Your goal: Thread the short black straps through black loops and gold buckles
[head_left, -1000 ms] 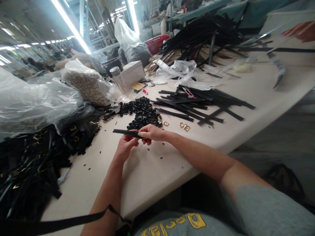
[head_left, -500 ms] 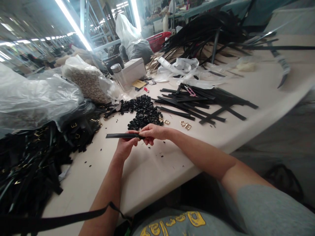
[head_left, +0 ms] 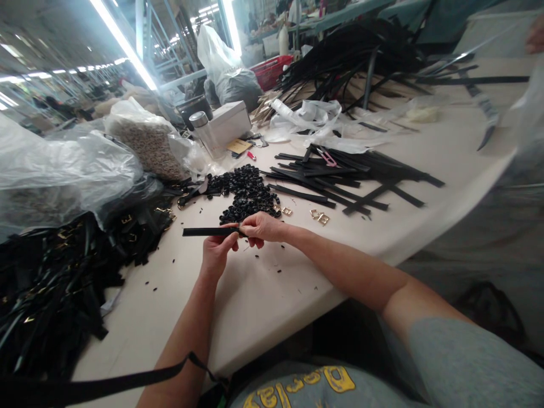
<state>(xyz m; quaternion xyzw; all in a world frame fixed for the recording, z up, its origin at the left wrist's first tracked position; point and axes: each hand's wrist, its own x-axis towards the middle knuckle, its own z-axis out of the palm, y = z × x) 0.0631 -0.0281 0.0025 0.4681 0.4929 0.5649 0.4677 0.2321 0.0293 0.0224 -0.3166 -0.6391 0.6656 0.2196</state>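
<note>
A flat black strap (head_left: 205, 232) lies level across my fingers, its free end pointing left. My left hand (head_left: 216, 249) is closed on it from below, thumb pressed along its side. Fingertips of my right hand (head_left: 260, 226) pinch the strap's right end, where something small may be hidden between both hands. Just beyond the hands spreads a heap of small black loops (head_left: 249, 195). Gold buckles (head_left: 319, 217) lie on the table to the right of the heap.
Loose black straps (head_left: 323, 175) with pink-handled snips (head_left: 327, 157) lie right of the loops. Finished-looking straps with buckles (head_left: 63, 283) are piled left. Clear plastic bags (head_left: 144, 136), a bottle (head_left: 206, 133) and a white box (head_left: 232, 122) stand behind. Another person's hand (head_left: 536, 37) shows far right.
The strap has turned slightly in my fingers, while both hands stay almost in place. Another person's hand and some clear plastic have come in at the right edge.
</note>
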